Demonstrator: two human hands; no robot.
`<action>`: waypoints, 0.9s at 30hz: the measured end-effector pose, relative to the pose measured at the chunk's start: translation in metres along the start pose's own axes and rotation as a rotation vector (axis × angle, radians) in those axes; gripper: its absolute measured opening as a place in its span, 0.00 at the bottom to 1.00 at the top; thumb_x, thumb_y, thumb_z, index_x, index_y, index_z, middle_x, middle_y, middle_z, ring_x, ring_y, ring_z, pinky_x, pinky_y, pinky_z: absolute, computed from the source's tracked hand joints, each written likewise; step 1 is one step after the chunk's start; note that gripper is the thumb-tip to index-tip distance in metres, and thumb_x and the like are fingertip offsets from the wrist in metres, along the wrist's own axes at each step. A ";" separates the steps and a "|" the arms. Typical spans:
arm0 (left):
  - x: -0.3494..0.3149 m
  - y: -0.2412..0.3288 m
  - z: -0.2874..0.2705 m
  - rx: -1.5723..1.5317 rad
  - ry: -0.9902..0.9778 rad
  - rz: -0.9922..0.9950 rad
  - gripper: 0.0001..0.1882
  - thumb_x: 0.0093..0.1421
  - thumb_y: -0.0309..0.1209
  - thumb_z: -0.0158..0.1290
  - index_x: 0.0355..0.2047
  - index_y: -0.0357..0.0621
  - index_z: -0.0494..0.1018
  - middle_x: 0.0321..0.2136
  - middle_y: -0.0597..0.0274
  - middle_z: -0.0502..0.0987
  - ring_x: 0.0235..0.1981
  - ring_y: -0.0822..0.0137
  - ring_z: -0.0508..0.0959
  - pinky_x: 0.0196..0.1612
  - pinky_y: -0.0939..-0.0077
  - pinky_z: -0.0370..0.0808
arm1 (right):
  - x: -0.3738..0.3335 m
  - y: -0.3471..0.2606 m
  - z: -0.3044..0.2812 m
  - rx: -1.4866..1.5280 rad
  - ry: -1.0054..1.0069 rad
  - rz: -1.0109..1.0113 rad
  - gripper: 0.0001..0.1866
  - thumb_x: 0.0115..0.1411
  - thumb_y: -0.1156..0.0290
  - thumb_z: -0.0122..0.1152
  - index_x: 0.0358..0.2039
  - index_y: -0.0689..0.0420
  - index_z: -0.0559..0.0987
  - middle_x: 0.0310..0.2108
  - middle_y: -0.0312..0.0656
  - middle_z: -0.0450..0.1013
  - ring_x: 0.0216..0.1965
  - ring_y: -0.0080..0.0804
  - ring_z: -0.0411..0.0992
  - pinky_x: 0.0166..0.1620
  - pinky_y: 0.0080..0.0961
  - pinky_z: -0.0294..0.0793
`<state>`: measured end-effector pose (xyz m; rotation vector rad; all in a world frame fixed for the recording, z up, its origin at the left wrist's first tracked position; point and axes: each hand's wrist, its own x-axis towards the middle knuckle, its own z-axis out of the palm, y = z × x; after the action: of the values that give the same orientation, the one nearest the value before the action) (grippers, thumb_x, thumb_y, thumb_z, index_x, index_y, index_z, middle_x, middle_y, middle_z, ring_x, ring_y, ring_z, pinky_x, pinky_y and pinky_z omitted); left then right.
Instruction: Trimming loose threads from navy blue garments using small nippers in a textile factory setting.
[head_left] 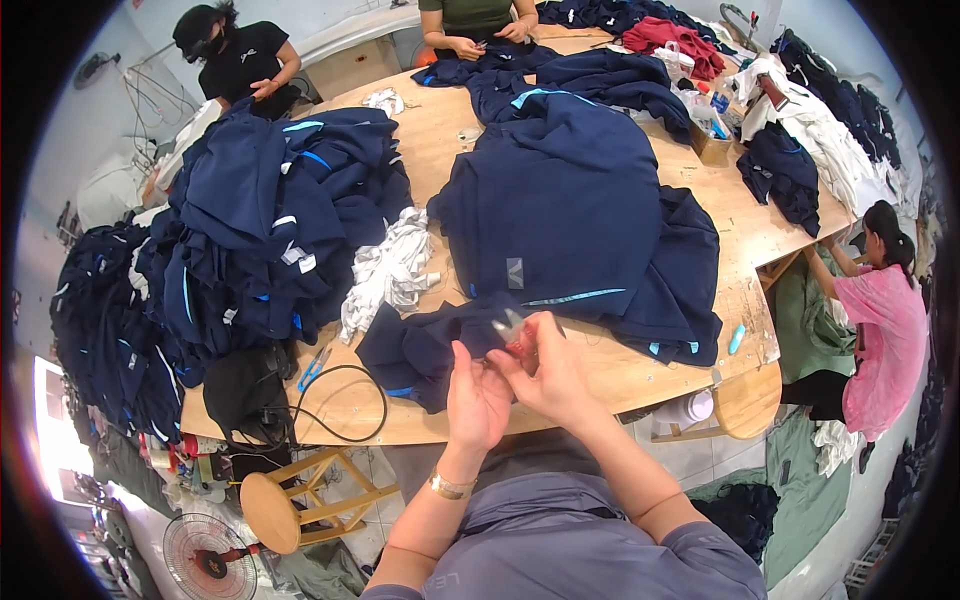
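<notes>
In front of me my right hand (556, 372) is closed around small thread snips (509, 326), with pale metal blades pointing up and left and a bit of red by the fingers. My left hand (476, 402) is beside it, palm turned up and fingers apart. I see nothing lying in that palm. The fingertips of both hands meet or nearly meet. Behind them a navy garment (420, 345) with a light blue strip rests at the table's near edge. Beyond it a larger navy garment (560, 190) is spread over the wooden table (430, 160).
Left stands a heap of navy garments (270, 200), with white scraps (395, 265) beside it. Nearer are blue-handled scissors (314, 370), a black bag (245, 400) and a cable. Stools (270, 510) stand below the edge. Co-workers are across the table and at right, one in pink (882, 330).
</notes>
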<state>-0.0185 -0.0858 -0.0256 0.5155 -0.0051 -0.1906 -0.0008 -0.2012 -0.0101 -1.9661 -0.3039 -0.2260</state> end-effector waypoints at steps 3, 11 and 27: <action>0.004 -0.004 0.004 0.025 0.099 0.066 0.23 0.67 0.42 0.31 0.44 0.35 0.66 0.43 0.55 0.72 0.45 0.63 0.72 0.54 0.68 0.66 | -0.003 0.007 0.003 0.248 0.041 0.032 0.14 0.50 0.77 0.62 0.31 0.57 0.65 0.25 0.36 0.69 0.19 0.17 0.63 0.22 0.16 0.63; 0.007 -0.004 0.004 -0.021 0.209 0.056 0.17 0.65 0.37 0.40 0.27 0.39 0.70 0.32 0.59 0.76 0.39 0.66 0.76 0.53 0.61 0.69 | -0.002 0.012 -0.017 0.798 0.108 0.152 0.11 0.58 0.75 0.54 0.27 0.56 0.59 0.22 0.35 0.65 0.16 0.17 0.60 0.19 0.13 0.59; 0.000 0.006 0.002 -0.010 0.245 0.070 0.14 0.63 0.35 0.45 0.38 0.36 0.73 0.37 0.57 0.77 0.39 0.68 0.76 0.45 0.74 0.73 | 0.003 0.014 -0.016 -0.365 -0.022 -0.286 0.13 0.48 0.65 0.63 0.22 0.58 0.69 0.17 0.41 0.67 0.17 0.39 0.67 0.20 0.29 0.62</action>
<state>-0.0179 -0.0818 -0.0212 0.5255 0.2160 -0.0577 0.0058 -0.2212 -0.0153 -2.2810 -0.5940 -0.4719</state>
